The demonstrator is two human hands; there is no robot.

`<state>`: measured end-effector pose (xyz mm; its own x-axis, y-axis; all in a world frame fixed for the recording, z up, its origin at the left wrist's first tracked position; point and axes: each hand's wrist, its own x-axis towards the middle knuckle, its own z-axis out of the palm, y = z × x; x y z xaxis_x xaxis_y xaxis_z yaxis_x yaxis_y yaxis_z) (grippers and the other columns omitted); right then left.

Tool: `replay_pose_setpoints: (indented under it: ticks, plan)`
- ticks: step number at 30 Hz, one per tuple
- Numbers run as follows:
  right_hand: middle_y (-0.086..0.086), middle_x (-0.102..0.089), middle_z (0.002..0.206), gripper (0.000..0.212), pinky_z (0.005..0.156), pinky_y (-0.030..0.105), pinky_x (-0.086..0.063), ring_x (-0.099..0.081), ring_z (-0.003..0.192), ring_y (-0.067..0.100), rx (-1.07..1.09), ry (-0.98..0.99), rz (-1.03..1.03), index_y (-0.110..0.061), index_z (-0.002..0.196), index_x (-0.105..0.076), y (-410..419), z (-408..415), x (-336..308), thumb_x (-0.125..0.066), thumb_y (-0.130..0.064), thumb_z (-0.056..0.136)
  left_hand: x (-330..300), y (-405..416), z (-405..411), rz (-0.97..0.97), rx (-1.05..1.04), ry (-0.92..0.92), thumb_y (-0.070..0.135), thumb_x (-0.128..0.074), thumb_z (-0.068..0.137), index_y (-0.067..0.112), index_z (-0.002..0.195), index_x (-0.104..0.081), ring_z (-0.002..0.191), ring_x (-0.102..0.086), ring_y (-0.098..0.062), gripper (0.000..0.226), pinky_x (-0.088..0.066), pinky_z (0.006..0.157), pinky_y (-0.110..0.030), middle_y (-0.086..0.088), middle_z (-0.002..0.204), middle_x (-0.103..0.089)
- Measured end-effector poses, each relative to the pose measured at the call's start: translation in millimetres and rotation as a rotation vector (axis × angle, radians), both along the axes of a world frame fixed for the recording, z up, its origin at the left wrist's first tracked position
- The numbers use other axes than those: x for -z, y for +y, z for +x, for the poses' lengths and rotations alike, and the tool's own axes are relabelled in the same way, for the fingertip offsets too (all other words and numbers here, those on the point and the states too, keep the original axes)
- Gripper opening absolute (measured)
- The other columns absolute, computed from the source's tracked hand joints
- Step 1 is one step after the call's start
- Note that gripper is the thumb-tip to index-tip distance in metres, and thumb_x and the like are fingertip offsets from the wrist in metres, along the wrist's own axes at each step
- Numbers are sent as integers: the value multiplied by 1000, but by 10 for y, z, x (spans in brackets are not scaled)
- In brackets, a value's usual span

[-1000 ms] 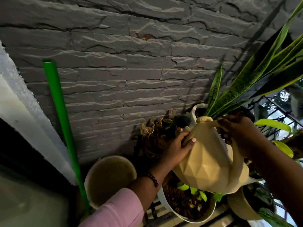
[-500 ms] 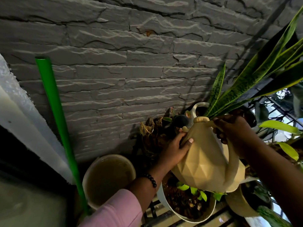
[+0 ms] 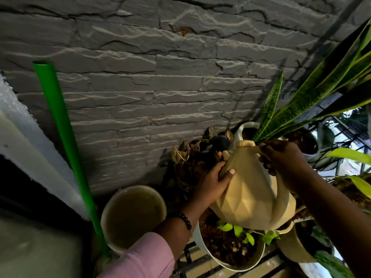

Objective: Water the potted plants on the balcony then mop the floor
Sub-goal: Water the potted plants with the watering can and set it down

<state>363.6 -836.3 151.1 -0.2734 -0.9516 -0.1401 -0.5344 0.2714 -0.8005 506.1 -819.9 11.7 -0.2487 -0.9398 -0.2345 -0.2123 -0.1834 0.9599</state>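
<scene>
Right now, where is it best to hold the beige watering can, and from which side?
Grip the watering can by its arched handle from the right, as the right hand does; the left hand steadies its faceted, tilted body.

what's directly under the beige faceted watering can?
Under the beige faceted watering can, held by the left hand and right hand: a white round pot with dark soil and small light-green leaves. The pot's far side is hidden by the can.
</scene>
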Motion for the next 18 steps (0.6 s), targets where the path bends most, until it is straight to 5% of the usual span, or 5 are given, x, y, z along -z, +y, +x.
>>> replay_pose_setpoints:
  ticks: [18]
  plan:
    - [10, -58, 69, 20, 37, 21, -38, -47, 51, 15, -17, -24, -14, -10, 115, -62, 123, -29, 88, -51, -19, 101, 88, 108, 31, 3, 25, -37, 63, -43, 95, 40, 148, -32, 132, -48, -26, 58, -44, 105, -47, 2, 149, -46]
